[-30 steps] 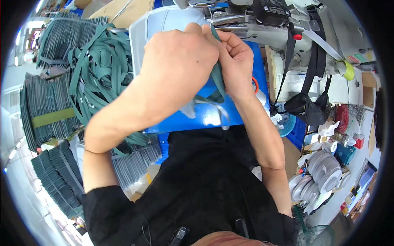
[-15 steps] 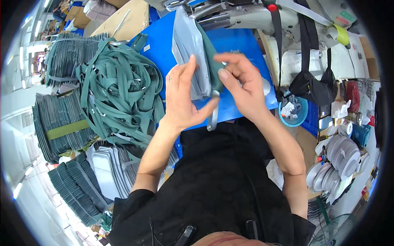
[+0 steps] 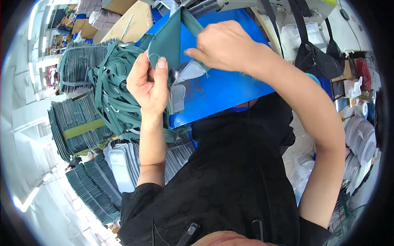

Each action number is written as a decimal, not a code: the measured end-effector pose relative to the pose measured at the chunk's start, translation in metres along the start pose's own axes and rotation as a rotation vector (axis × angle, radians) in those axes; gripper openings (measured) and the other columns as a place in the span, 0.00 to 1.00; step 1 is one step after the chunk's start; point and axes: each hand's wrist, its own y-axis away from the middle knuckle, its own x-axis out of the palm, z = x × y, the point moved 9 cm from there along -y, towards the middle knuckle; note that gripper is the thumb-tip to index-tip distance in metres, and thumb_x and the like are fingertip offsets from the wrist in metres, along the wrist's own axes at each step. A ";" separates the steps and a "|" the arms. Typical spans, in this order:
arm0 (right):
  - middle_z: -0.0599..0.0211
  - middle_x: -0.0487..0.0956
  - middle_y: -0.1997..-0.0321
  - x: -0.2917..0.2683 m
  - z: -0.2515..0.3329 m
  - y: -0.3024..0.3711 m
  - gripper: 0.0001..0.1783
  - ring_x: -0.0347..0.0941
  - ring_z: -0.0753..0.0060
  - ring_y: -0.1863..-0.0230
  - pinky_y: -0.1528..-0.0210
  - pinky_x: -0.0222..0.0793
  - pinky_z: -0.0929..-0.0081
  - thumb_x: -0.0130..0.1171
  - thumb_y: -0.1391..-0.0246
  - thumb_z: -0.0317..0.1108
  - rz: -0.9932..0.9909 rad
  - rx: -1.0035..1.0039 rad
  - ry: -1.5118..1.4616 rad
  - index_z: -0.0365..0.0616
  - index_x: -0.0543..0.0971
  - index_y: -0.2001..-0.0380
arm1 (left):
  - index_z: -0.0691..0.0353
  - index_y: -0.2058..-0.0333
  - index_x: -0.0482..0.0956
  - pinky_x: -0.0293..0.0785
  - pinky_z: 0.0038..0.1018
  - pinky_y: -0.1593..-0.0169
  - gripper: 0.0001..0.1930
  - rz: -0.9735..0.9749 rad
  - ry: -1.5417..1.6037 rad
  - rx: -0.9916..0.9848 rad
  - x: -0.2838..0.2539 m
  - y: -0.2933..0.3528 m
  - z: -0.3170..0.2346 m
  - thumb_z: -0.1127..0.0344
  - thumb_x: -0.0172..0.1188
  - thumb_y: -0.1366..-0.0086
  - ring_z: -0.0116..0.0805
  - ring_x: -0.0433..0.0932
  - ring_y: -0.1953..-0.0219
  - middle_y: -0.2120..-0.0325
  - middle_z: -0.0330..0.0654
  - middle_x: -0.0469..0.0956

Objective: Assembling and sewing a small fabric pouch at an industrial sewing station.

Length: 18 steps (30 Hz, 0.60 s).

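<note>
My left hand point(image 3: 150, 84) pinches the lower corner of a green fabric piece point(image 3: 167, 39), thumb on top, with a loose thread by the fingertips. From the top of that piece a narrow green strip point(image 3: 189, 21) runs down to my right hand point(image 3: 225, 46), whose fingers are curled closed over it. Below and between my hands hang grey-faced fabric ends point(image 3: 191, 70), one of them close over the blue tabletop point(image 3: 221, 92). The far end of the fabric reaches the metal parts of a machine point(image 3: 207, 6) at the top edge.
A heap of green straps point(image 3: 119, 82) lies left of the table. Bundled stacks of green pieces point(image 3: 78, 123) stand beyond it, near grey panels point(image 3: 123, 164). Black straps and a black pouch point(image 3: 318, 59) hang at right, above rolls of pale tape point(image 3: 361, 139).
The folded grey and green piece has been opened out, showing its green side. My left hand has moved left, and my right hand has risen and turned over, now gripping the strip.
</note>
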 end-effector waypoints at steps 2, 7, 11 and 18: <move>0.50 0.78 0.83 -0.002 -0.005 -0.006 0.20 0.79 0.46 0.77 0.70 0.76 0.55 0.61 0.46 0.45 0.028 0.093 -0.008 0.41 0.83 0.82 | 0.71 0.51 0.82 0.54 0.12 0.71 0.14 -0.034 0.014 -0.049 0.000 -0.004 0.000 0.78 0.63 0.35 0.12 0.58 0.76 0.72 0.26 0.73; 0.57 0.79 0.81 -0.007 -0.015 0.002 0.15 0.78 0.49 0.75 0.67 0.74 0.56 0.63 0.51 0.44 0.094 0.348 -0.234 0.42 0.85 0.74 | 0.67 0.51 0.85 0.55 0.15 0.73 0.16 -0.016 -0.145 0.107 -0.012 -0.024 -0.022 0.76 0.69 0.39 0.15 0.60 0.77 0.75 0.27 0.74; 0.56 0.85 0.58 -0.026 -0.032 0.015 0.26 0.82 0.48 0.56 0.53 0.77 0.57 0.68 0.56 0.39 -0.497 0.381 -0.374 0.49 0.82 0.50 | 0.56 0.52 0.88 0.61 0.24 0.74 0.21 0.202 -0.508 0.445 0.013 -0.029 -0.061 0.74 0.74 0.46 0.27 0.63 0.80 0.80 0.33 0.70; 0.63 0.84 0.68 0.026 -0.053 0.046 0.16 0.80 0.74 0.68 0.66 0.74 0.74 0.70 0.54 0.35 -0.449 0.416 -0.861 0.40 0.89 0.61 | 0.47 0.46 0.84 0.65 0.28 0.69 0.26 0.606 -0.893 0.701 0.056 0.001 -0.062 0.66 0.67 0.48 0.31 0.68 0.78 0.76 0.34 0.62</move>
